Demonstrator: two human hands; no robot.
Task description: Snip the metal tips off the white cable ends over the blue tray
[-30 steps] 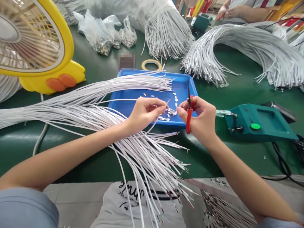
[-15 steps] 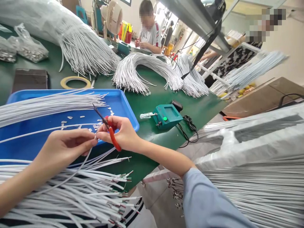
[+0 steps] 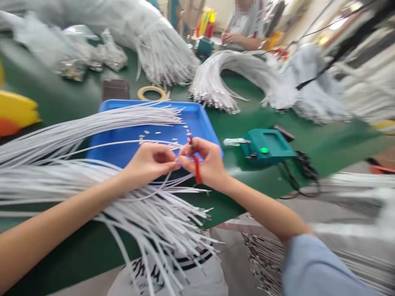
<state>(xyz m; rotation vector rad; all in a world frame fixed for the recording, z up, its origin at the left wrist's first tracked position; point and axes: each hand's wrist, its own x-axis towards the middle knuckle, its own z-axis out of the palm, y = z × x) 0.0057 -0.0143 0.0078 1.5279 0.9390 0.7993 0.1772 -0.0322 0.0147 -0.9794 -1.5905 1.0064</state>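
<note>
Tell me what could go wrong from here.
The scissors in the right hand sit very close to the left hand, so a slip might nick skin.

The lower bundle of white cables reaches over the edge of the green table, so a bump could drag some down.

Small pale scraps lie loose in the blue tray; they might get knocked about.

Black lettering (image 3: 142,271) (illegible from blur) on the white garment (image 3: 202,279).
</note>
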